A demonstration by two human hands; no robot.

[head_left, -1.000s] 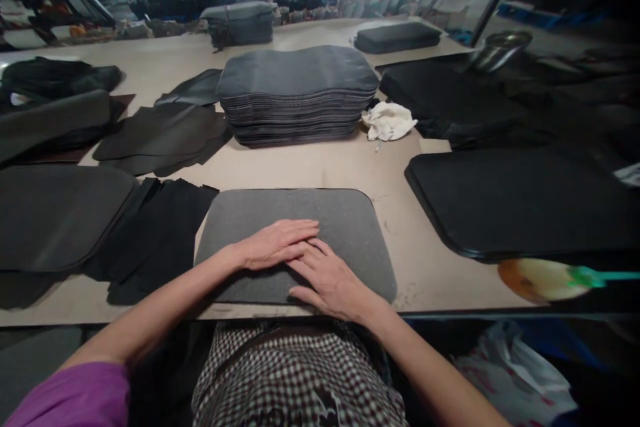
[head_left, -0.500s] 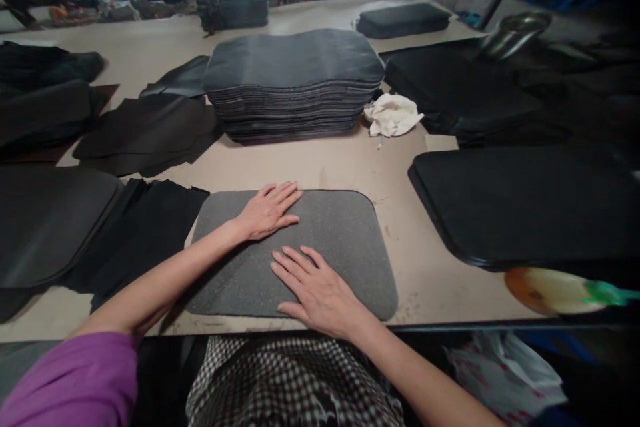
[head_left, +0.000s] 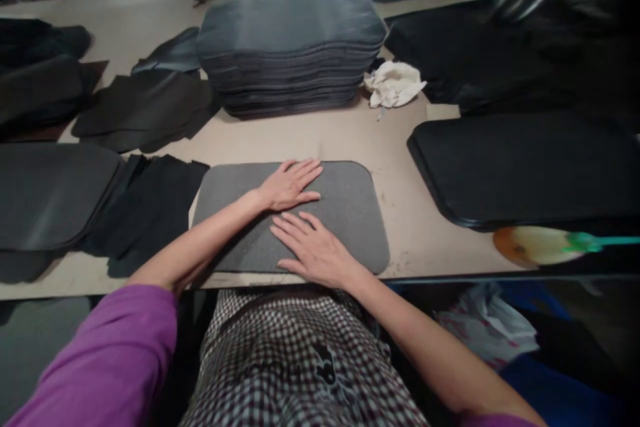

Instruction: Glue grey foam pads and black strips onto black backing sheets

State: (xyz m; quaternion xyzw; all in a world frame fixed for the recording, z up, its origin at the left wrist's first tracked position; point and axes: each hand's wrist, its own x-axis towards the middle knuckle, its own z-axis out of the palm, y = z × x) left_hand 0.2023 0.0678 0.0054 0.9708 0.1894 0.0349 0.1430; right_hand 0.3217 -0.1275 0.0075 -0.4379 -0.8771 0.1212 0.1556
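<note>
A grey rounded-corner panel (head_left: pixel 350 227) lies flat at the table's front edge, before my body. On its upper middle rests my left hand (head_left: pixel 290 185), palm down with the fingers stretched to the right. Just below it, my right hand (head_left: pixel 317 252) lies flat on the same panel, fingers spread and pointing up and left. The two hands are close together but apart. Neither one grips anything. The panel's material cannot be made out for certain.
Behind the panel stands a tall stack of dark sheets (head_left: pixel 293 60), with a crumpled white cloth (head_left: pixel 395 84) beside it. Black panels (head_left: pixel 525 170) lie to the right, near a bottle with a green tip (head_left: pixel 537 245). Black pieces (head_left: pixel 150 207) lie on the left.
My left hand has slid a little to the right across the panel. The right hand stays in about the same place on it. The camera view has tilted downward.
</note>
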